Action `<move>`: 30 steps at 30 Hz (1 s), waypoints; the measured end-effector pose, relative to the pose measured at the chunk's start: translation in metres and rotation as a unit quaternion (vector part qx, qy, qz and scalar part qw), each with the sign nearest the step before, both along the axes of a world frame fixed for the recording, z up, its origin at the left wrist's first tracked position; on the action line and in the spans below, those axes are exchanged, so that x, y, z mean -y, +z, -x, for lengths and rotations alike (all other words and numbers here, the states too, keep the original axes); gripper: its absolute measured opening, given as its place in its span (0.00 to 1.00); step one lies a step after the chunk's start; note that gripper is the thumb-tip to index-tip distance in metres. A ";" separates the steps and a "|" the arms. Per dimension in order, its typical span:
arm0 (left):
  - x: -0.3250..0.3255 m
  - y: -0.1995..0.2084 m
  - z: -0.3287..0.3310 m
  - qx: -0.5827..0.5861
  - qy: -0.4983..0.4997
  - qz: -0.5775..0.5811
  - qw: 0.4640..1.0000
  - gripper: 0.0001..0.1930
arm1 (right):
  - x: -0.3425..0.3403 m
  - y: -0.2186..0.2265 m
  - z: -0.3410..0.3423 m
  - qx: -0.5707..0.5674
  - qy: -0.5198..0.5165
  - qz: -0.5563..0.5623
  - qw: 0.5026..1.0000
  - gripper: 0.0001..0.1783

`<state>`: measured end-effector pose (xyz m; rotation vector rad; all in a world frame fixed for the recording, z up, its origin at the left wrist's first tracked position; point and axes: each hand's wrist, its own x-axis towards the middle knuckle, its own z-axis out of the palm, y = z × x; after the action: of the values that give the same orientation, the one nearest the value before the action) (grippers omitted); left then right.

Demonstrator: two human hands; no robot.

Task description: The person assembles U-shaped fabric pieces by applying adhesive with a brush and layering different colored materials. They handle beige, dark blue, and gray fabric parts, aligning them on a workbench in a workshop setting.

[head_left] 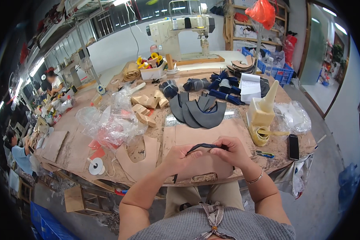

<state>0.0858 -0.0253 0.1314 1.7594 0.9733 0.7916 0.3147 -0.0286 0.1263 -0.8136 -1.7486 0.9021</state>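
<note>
Between my two hands a narrow dark strip (203,145), folded or curved, is stretched over the table's near edge. My left hand (177,159) pinches its left end, and a dark tail hangs below that hand. The right end is gripped between the thumb and fingers of my right hand (233,152). Under both hands lies a tan sheet (196,136). Just beyond it are several overlapping dark grey curved pieces (198,113). A U-shaped tan piece (139,158) lies beside my left forearm.
A yellow-stained glue container (261,116), a phone (293,146) and a cutter knife (265,154) lie to the right. Crumpled clear plastic (118,116) and a white spool (96,166) are on the left. Dark bundles (196,84) and a sewing machine (182,34) stand farther back.
</note>
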 end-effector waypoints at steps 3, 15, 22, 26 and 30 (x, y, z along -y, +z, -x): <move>0.001 0.004 0.001 -0.010 0.006 0.048 0.999 0.15 | 0.004 0.001 0.001 0.052 -0.049 -0.073 0.995 0.08; 0.002 -0.007 0.002 -0.014 0.051 -0.019 0.998 0.14 | 0.017 0.015 0.008 0.094 -0.081 -0.164 0.979 0.10; -0.009 -0.023 0.002 0.215 -0.018 0.263 0.940 0.23 | -0.012 0.012 0.003 0.058 -0.035 0.127 0.990 0.12; -0.008 -0.033 0.007 0.269 -0.127 0.385 0.874 0.23 | -0.038 -0.011 -0.001 0.035 -0.010 0.169 0.985 0.14; -0.017 -0.049 0.011 0.242 -0.036 0.457 0.855 0.20 | -0.048 -0.026 -0.001 0.076 -0.026 0.218 0.973 0.16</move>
<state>0.0747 -0.0078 0.0822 0.7096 0.7348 0.5328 0.3154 0.0193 0.1007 -1.2350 -1.6709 1.2389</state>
